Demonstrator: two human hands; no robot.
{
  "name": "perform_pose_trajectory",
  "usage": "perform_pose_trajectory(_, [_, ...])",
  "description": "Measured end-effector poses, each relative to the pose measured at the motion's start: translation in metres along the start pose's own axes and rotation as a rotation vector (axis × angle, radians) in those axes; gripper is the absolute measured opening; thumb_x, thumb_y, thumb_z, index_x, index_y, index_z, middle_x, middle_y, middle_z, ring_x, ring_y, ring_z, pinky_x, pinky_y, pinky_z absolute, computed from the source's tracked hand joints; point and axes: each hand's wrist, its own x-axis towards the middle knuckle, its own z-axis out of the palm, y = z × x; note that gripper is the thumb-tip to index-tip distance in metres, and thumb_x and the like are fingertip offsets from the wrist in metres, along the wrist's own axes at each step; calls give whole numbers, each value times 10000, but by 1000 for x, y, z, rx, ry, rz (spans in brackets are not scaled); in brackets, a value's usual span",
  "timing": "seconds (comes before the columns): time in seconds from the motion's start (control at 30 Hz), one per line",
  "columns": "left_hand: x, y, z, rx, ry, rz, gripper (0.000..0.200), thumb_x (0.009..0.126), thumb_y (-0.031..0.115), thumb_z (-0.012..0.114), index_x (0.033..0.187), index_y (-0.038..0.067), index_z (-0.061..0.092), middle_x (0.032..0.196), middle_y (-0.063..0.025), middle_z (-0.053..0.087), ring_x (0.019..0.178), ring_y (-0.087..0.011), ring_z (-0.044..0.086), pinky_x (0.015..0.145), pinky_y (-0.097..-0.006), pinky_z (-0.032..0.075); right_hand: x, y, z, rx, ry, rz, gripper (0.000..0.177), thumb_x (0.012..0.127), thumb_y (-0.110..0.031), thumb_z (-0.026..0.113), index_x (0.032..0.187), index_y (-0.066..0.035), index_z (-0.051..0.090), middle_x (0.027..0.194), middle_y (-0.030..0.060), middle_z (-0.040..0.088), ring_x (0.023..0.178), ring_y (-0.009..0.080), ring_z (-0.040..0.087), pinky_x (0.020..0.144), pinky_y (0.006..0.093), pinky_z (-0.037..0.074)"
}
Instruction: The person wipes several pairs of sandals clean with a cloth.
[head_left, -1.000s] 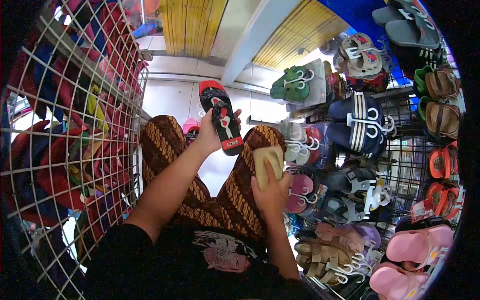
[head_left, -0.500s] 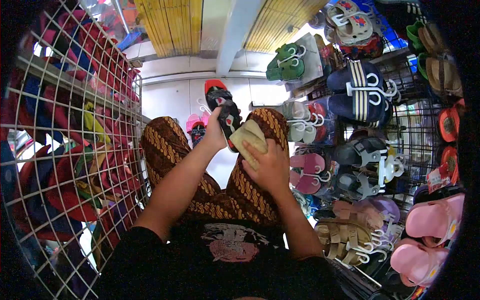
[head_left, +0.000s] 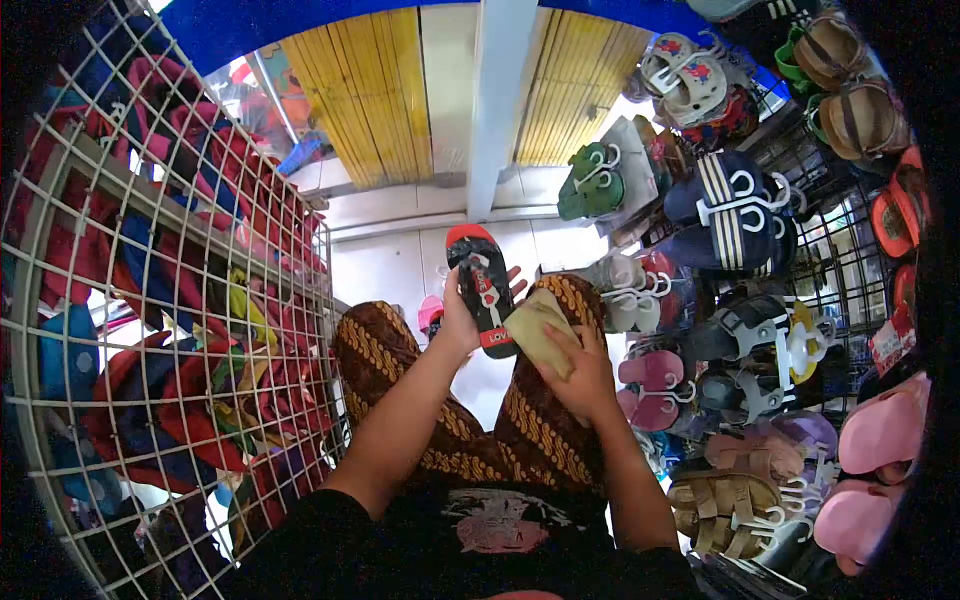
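A black and red sandal (head_left: 484, 296) with "LOVE" lettering is held up over my knees, its red toe end pointing away from me. My left hand (head_left: 461, 315) grips it from the left side and beneath, with fingertips showing past its right edge. A folded pale yellow-green cloth (head_left: 541, 338) is in my right hand (head_left: 583, 370), just right of the sandal's heel end. The cloth's corner is close to the heel; whether they touch, I cannot tell.
A white wire grid (head_left: 180, 400) with colourful footwear behind it rises on the left. On the right, racks hold navy striped slides (head_left: 722, 212), green sandals (head_left: 592, 183) and pink clogs (head_left: 882, 425). A white post (head_left: 495, 110) stands ahead; pink footwear (head_left: 430, 310) lies low between my knees.
The sandal has turned so its lettered footbed faces me. The cloth has come off the sandal's side to beside its heel. The whole view has shifted, with things appearing lower and further right.
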Motion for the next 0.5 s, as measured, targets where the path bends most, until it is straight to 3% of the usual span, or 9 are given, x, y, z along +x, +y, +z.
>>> perform_pose_trajectory(0.03, [0,2,1,26,16,-32,790,885,640,348,1466,105,368,1435,-216,476,1320,-389,457,1121,-552,340,-1,6,3,59,36,16,612,801,-280,742,1370,-157,555,1149,193,565,1072,363,573,942,420,468])
perform_pose_trajectory(0.1, [-2,4,-4,113,-45,-46,815,882,683,352,1449,100,407,1386,-210,529,1239,-372,533,1055,-538,414,-2,17,8,269,150,-21,609,857,-242,702,1395,-51,489,1253,205,581,1179,332,557,1004,404,436])
perform_pose_trajectory(0.2, [-5,12,-14,205,-163,-134,831,880,706,370,1414,76,460,1311,-203,592,1078,-359,636,920,-509,520,-5,23,-2,585,115,289,543,890,-244,685,1364,-45,510,1268,181,591,1188,277,564,1012,368,433])
perform_pose_trajectory(0.27, [-21,3,-4,260,-137,-180,809,898,694,375,1380,56,498,1241,-202,631,988,-347,674,857,-479,558,-16,69,11,513,-2,335,473,953,-243,622,1341,-1,503,1148,119,630,1013,209,606,905,311,474])
perform_pose_trajectory(0.33, [-43,-4,44,357,-31,-161,763,933,662,376,1333,33,543,1148,-206,675,914,-330,696,822,-442,578,-29,74,0,825,47,489,413,988,-236,561,1314,13,513,1089,77,635,964,184,601,863,303,479])
perform_pose_trajectory(0.37, [-51,-2,42,229,103,-313,614,949,524,508,1303,25,554,1139,-199,676,939,-336,695,810,-446,584,-35,64,-12,807,55,535,451,978,-278,573,1314,18,518,1120,99,637,998,201,602,892,324,476])
perform_pose_trajectory(0.43, [-70,-10,60,502,-17,-409,518,939,423,583,1265,20,571,1110,-185,684,936,-321,699,798,-427,589,-54,40,-40,760,63,637,532,958,-361,597,1315,27,529,1181,144,640,1067,236,604,948,367,471])
perform_pose_trajectory(0.47, [-79,-16,64,633,-78,-460,474,934,372,620,1246,18,579,1096,-178,689,934,-313,700,791,-417,591,-68,56,-34,913,-77,710,536,962,-383,592,1318,14,534,1180,143,642,1065,227,600,953,362,466])
perform_pose_trajectory(0.5, [-85,-22,60,630,-194,-443,353,927,273,657,1169,19,622,1055,-149,696,887,-242,695,757,-345,585,-85,62,-27,862,-78,738,540,960,-397,597,1321,0,538,1178,141,645,1054,229,607,941,366,474])
